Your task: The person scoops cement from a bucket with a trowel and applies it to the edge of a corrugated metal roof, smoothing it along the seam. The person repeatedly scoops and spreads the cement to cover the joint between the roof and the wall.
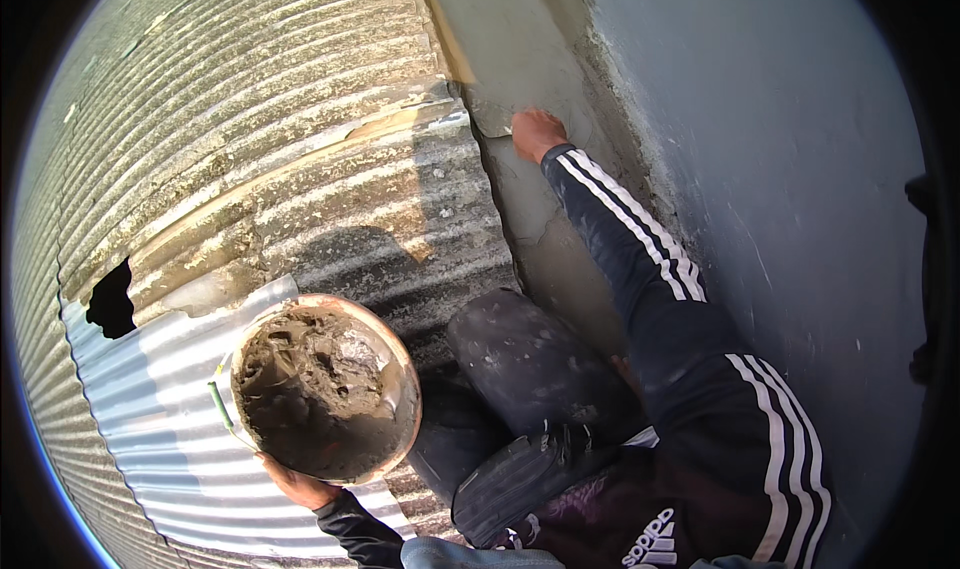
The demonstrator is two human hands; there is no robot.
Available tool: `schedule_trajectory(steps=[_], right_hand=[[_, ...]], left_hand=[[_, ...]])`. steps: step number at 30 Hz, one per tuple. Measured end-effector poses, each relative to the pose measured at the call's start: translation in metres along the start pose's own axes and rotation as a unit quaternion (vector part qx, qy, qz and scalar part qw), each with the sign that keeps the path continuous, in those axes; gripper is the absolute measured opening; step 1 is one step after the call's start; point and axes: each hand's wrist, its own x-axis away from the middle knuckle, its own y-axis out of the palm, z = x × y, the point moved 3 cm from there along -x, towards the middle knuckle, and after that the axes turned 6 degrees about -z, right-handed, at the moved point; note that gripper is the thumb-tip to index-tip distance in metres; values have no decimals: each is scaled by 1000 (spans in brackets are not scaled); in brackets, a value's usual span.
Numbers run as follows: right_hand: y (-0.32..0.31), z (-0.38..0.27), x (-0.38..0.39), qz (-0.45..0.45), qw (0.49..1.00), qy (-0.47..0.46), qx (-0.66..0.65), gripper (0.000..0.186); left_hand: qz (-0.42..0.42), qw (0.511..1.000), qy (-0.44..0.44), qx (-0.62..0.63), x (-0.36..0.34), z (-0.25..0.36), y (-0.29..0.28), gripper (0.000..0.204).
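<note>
A round bucket [412, 409] with an orange-brown rim stands tilted at lower left, holding wet grey-brown mortar [310, 389]. Against its near side is my left hand [295, 484], fingers curled under and around the bucket, partly hidden by it. My right arm reaches far forward along the wall. At its end my right hand [538, 134] is closed in a fist just over the smooth wet mortar strip [545, 204]. A small pale bit shows at the fist's left side; what the fingers grip is hidden.
Rusty corrugated metal sheets [270, 99] spread to the left, with a brighter sheet [200, 419] under the bucket and a dark ragged hole [112, 301]. A grey plastered wall [780, 169] rises on the right. My bent knee [530, 354] lies between bucket and strip.
</note>
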Motion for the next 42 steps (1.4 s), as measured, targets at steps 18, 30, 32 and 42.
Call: schedule_trajectory(steps=[18,30,32,42], right_hand=[[138,74,250,71,995,-58,-49,17],[-92,-60,287,-25,869,-365,-333,38],[-110,-106,307,-151,863,-357,-323,36],[-33,-232,341,-542,673,-148,-482,40]], left_hand=[[-44,998,34,-15,-17,-12,-20,64],[54,989,112,-83,-8,-6,-12,42],[40,994,96,21,-10,-8,-10,41],[33,992,115,41,-8,-1,-2,47]])
